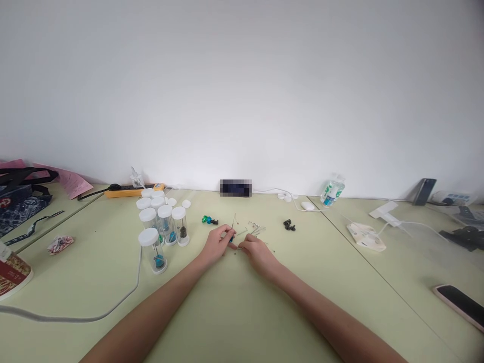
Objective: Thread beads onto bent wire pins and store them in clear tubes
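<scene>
Over the middle of the table, my left hand (218, 243) is closed on a small blue part (231, 239) with a thin bent wire (235, 221) standing up from it. Close beside it, my right hand (257, 252) pinches a tiny thin metal piece (238, 248) at its fingertips; its exact kind is too small to make out. Several loose bent wires (257, 231) lie just beyond my right hand. Green, blue and black small parts (209, 220) sit beyond my left hand, and a little heap of black parts (289, 225) is farther right.
Clear tubes with white caps (148, 237) stand upright at left, with small coloured parts inside. A white cable (113, 308) curves across the left. Against the wall lean a pixelated phone (236, 188) and a clear bottle (333, 190). Another phone (461, 305) lies at right.
</scene>
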{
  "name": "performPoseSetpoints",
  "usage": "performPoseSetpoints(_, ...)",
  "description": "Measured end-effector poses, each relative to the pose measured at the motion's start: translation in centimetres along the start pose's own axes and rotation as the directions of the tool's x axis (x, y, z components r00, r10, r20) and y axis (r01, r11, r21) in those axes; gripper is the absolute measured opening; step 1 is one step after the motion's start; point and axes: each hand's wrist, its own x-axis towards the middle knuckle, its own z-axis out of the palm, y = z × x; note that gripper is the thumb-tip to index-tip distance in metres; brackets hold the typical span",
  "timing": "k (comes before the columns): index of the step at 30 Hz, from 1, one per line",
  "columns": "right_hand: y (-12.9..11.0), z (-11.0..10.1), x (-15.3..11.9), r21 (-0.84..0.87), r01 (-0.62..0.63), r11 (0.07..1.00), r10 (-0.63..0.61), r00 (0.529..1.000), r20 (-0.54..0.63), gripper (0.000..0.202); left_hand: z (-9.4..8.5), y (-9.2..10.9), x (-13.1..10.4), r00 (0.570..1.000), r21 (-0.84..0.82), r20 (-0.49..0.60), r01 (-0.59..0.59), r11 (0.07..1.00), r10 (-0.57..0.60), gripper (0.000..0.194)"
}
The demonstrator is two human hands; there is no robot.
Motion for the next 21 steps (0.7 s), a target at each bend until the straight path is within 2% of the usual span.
performPoseSetpoints(8, 0.2, 0.1, -0.06, -0.017, -0.043, 0.999, 0.044, 0.999, 0.018, 0.024, 0.07, 0.09, 0.04, 1.0, 0.011, 0.024, 0.01, 1.0, -0.011, 0.034)
performPoseSetpoints(21, 0.17, 0.5, -0.39, -0.121, -0.017, 0.993, 0.02, 1.0, 0.02, 0.026, -0.08, -0.16, 0.08, 0.997, -0.011, 0.071, 0.029, 1.0, -0.028, 0.033)
